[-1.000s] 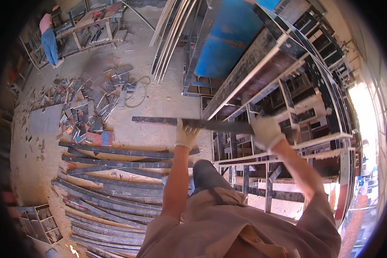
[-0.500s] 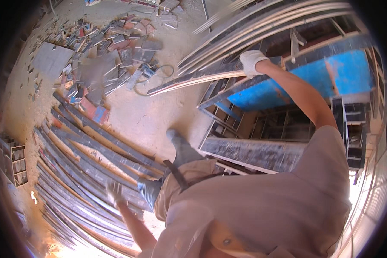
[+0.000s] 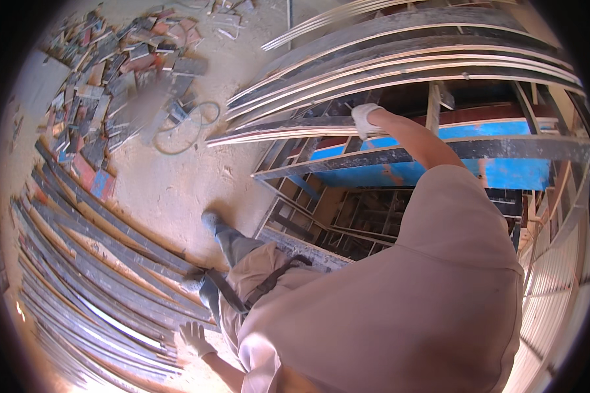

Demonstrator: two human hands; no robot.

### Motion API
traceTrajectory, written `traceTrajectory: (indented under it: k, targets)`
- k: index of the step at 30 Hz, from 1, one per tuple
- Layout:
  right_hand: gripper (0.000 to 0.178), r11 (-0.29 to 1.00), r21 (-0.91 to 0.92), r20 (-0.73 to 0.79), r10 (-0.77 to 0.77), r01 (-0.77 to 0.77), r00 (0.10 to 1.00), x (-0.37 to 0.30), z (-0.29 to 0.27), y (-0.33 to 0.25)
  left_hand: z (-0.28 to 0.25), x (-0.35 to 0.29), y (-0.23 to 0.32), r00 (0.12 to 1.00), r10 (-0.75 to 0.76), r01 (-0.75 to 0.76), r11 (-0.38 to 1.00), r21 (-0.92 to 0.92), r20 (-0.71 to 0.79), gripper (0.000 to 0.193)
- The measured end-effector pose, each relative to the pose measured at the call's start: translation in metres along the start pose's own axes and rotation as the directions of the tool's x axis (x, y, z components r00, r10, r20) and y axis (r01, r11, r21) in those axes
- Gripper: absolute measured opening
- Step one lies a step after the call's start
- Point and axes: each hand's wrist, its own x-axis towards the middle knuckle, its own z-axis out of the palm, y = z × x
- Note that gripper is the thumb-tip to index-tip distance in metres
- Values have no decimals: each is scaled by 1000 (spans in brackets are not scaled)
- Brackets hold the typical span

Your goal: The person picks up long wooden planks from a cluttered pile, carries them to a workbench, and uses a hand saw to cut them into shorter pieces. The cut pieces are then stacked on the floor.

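Note:
My right hand (image 3: pixel 366 120), in a white glove, reaches out at the upper right. Its fingers are closed over a small stack of dark-faced plywood strips (image 3: pixel 282 130) with pale edges. The strips lie just below a larger stack of long plywood strips (image 3: pixel 400 62) and above a blue panel (image 3: pixel 439 157). My left hand (image 3: pixel 195 338), also gloved, is low at my other side with its fingers spread and nothing in it. It is nearest to the long dark strips (image 3: pixel 105 275) laid out on the ground.
Plywood offcuts (image 3: pixel 137 62) are heaped on the sandy floor (image 3: pixel 177 190) at the far left. A looped hose or cable (image 3: pixel 203 124) lies beside them. Stacked wooden frames (image 3: pixel 367 219) stand close on my right, near a corrugated wall (image 3: pixel 560 288).
My view has turned, so the offcuts sit farther left. My right hand still grips the strips, which lie more level in the picture. My left hand, blurred before, now shows spread fingers.

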Motion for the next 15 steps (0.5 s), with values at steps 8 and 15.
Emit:
traceTrajectory:
  k: [8,15]
  targets:
    - [48,992,-103,-71,-86,78,994,19,24,7,-46,-10,-64,998,32,-34,999,-37,-51,58]
    - [129,985,-167,-107,-51,33,993,6,-4,-66,-58,-37,-94,952,-55,35,997,-69,-302,56]
